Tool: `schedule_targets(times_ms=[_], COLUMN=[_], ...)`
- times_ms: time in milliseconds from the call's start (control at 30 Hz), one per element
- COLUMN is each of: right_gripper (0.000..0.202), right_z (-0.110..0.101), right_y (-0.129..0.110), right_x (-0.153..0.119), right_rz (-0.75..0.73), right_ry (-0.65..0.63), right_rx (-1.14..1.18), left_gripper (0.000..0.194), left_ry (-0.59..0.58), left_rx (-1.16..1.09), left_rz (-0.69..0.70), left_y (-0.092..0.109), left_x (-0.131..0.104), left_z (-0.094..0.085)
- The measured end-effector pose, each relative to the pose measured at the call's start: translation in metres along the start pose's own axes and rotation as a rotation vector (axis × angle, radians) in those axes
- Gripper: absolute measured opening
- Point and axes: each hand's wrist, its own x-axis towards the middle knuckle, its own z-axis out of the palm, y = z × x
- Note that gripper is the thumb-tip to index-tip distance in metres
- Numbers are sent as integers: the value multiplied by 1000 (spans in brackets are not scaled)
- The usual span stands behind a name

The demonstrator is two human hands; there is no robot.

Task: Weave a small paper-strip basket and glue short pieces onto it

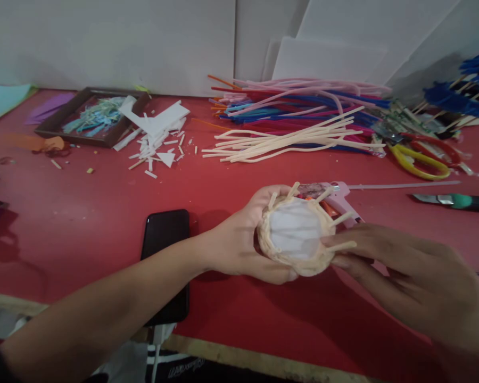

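Note:
A small cream woven basket (296,230) with a white round base is held over the red table, several short stakes sticking out around its rim. My left hand (255,242) wraps round its left side, thumb below and fingers behind. On the opposite side, the index finger and thumb of my right hand (403,271) pinch the rim beside the lowest stake (341,247). Just behind the basket lies a pink glue gun (343,202), partly covered by it, with a clear glue stick (407,185) running out to the right.
A black phone (165,234) lies under my left forearm. Farther back are cream stems (287,143), coloured stems (295,98), white scraps (163,125) and a brown tray (117,139). Yellow-handled scissors (419,167) and a cutter knife (459,201) lie at right.

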Motion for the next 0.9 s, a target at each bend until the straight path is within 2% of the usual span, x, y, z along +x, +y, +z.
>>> schedule_targets(times_ms=[100,267,300,433,533,600,733,900], right_gripper=[15,13,12,11,10,9,9,12], right_z=[0,5,6,9,10,11,13,12], right_y=[2,0,-1,-5,-7,-9,-11,-9], right_x=[-1,0,0,0,-2,-3,-4,-3], right_rz=[-44,-74,-70,-21,18,16,21,25], right_ry=[10,68,79,95,87,93,91,74], right_rx=[-58,-135,-136,-119,-107,-106,-98,-70], left_gripper=[107,66,65,87,94,93,78,93], left_ry=[9,4,24,83,105,112,98,107], left_rx=[17,214,252,193,189,203,239,167], left_rz=[13,38,45,-19,-79,-78,-21,-40], left_y=[2,4,4,4,8,10,10,10], left_x=[0,2,3,2,2,3,3,2], left_z=[2,1,0,0,2,2,3,5])
